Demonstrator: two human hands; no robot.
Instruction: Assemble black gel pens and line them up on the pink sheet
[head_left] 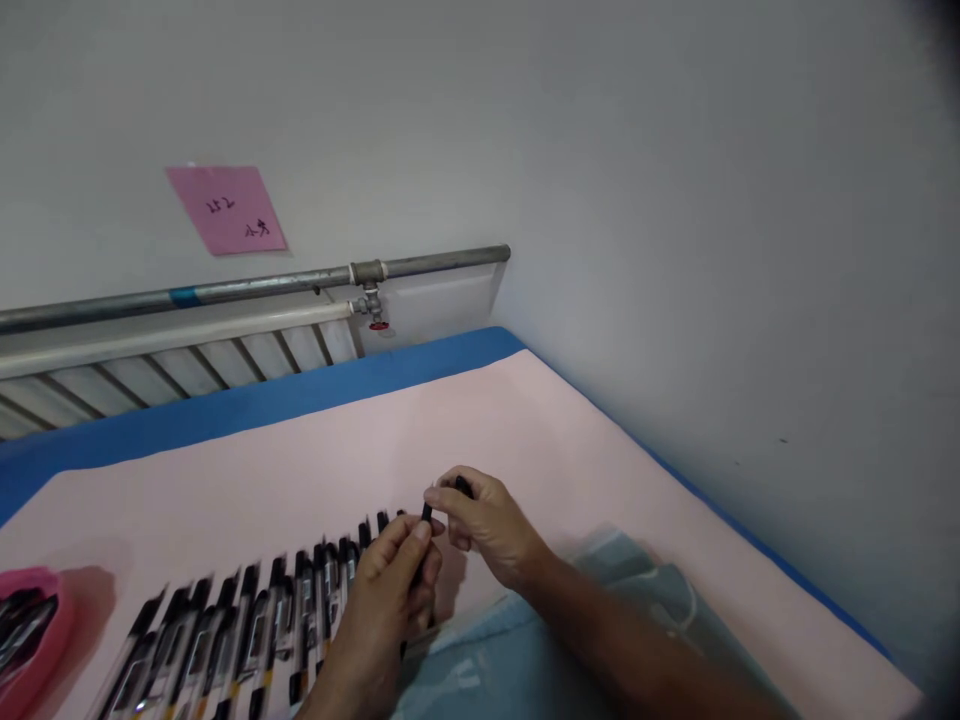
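Note:
My left hand (396, 575) is closed around a pen (427, 512), whose dark upper end sticks out above the thumb. Close beside it, my right hand (484, 515) pinches at the top of that pen with thumb and forefinger. A black pen cap (464, 487) shows between the curled fingers of my right hand; most of it is hidden. Left of my hands, a row of clear-barrelled pens with black caps (247, 625) lies side by side on the pink table covering (360, 450). My left forearm hides part of the row.
A pink basin (64, 620) holding several dark pens stands at the left edge. A pale blue plastic bag (630, 570) lies under my right forearm. Blue edging (442, 350) borders the table, with walls, a radiator (180, 375) and a pipe (442, 262) beyond.

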